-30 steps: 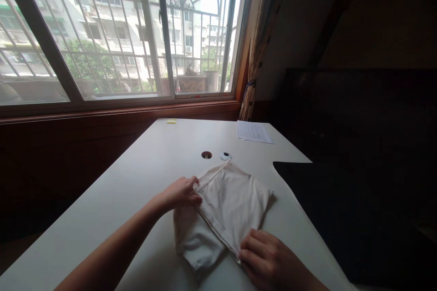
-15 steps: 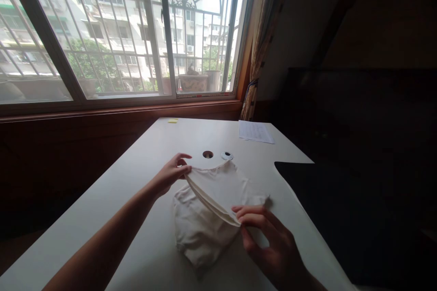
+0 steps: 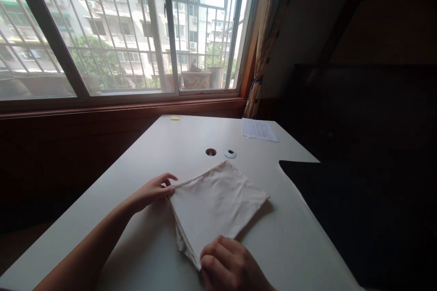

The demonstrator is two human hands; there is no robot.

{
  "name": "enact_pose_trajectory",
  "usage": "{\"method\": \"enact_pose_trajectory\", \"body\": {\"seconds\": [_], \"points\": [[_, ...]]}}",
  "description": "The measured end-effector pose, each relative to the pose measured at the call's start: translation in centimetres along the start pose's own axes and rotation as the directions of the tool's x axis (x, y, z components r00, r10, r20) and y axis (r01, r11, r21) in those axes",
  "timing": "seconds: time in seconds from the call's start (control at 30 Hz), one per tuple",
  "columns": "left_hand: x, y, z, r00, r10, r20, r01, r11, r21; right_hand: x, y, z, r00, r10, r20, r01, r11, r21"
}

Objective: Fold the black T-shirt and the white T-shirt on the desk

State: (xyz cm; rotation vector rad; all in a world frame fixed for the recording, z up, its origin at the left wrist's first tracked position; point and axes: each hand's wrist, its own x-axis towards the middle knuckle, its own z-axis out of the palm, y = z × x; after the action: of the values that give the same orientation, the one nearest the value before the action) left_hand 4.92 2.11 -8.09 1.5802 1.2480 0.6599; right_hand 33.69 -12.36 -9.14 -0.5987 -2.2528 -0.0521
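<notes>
A white cloth (image 3: 218, 204) lies folded in layers on the white table, roughly a four-sided shape with light creases. My left hand (image 3: 160, 189) pinches its left corner between thumb and fingers. At the near corner, my right hand (image 3: 227, 261) has its fingers closed on the cloth's edge. Under the top layer, more cloth shows along the left edge between the two hands.
Beyond the cloth, the white table (image 3: 143, 159) has a round hole (image 3: 210, 152) and a loose round cover (image 3: 230, 153). Printed papers (image 3: 260, 130) and a yellow note (image 3: 175, 118) lie near the far edge. A black surface (image 3: 327, 218) is at the right.
Both hands have moved toward me and to the left, drawing the cloth's upper layer over the crumpled part. The cloth now looks flatter and covers most of what lay beneath.
</notes>
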Motion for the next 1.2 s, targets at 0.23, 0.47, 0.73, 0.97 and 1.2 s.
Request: {"method": "enact_pose_trajectory", "body": {"seconds": [0.23, 0.47, 0.73, 0.97, 1.2], "points": [[0.6, -0.9, -0.3, 0.989, 0.140, 0.040, -0.145, 0.960, 0.238, -1.5, 0.4, 1.6, 0.997, -0.009, 0.074, 0.012, 0.999, -0.045], [0.4, 0.4, 0.9, 0.866, 0.495, 0.068, -0.408, 0.621, 0.669, -1.1, 2.0, -1.1, 0.970, 0.112, 0.218, -0.134, 0.987, 0.090], [3.7, 5.2, 7.7, 0.749, 0.495, 0.441, -0.618, 0.280, 0.735, -2.5, 12.3, -3.9, 0.856, 0.487, 0.176, -0.394, 0.833, -0.389], [10.4, 6.8, 14.5, 0.748, 0.435, 0.501, -0.639, 0.268, 0.721, -6.0, 16.6, -3.0, 0.731, 0.636, 0.248, -0.445, 0.719, -0.534], [15.7, 6.2, 14.6, 0.832, 0.362, 0.420, -0.539, 0.350, 0.766, -5.5, 14.9, -4.0, 0.597, 0.726, 0.341, -0.496, 0.668, -0.555]]}}
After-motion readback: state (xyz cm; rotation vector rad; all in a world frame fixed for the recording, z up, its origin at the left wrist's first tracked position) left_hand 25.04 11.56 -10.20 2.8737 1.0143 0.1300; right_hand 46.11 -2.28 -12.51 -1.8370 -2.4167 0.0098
